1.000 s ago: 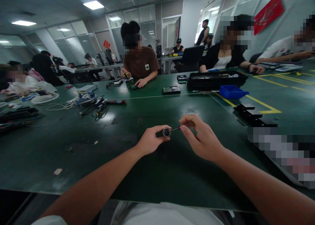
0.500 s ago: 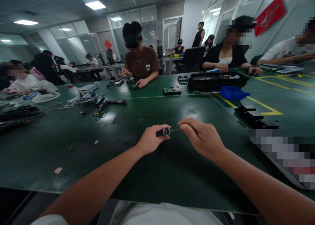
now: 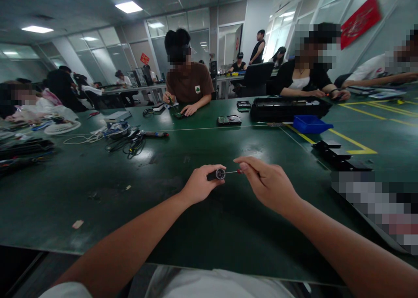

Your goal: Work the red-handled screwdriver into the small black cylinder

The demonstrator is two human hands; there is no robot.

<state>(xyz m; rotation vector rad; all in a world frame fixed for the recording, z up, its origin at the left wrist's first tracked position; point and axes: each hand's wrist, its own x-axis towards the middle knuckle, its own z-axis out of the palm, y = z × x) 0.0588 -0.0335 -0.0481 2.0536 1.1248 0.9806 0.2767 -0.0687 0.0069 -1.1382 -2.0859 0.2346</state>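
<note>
My left hand [image 3: 200,185] is wrapped round a black cylinder [image 3: 216,174] whose round, light-rimmed end faces me. From the right, my right hand [image 3: 269,180] holds a small screwdriver [image 3: 240,172] with a red part by the fingers. Its thin metal shaft runs level to the side of the cylinder's end. Whether the tip sits inside the cylinder cannot be made out. Both hands are above the green table [image 3: 183,246], near its front edge.
Cables [image 3: 133,143] and a pen-like tool [image 3: 155,134] lie at the left. Ahead are a hard drive [image 3: 229,120], a long black housing [image 3: 290,108] and a blue tray [image 3: 311,124]. Black brackets [image 3: 339,156] lie right. People sit across the table.
The index finger of my right hand has lifted slightly, and more of the screwdriver's red part shows. My left hand and the cylinder have hardly moved. Across the table, a person's hands have come together.
</note>
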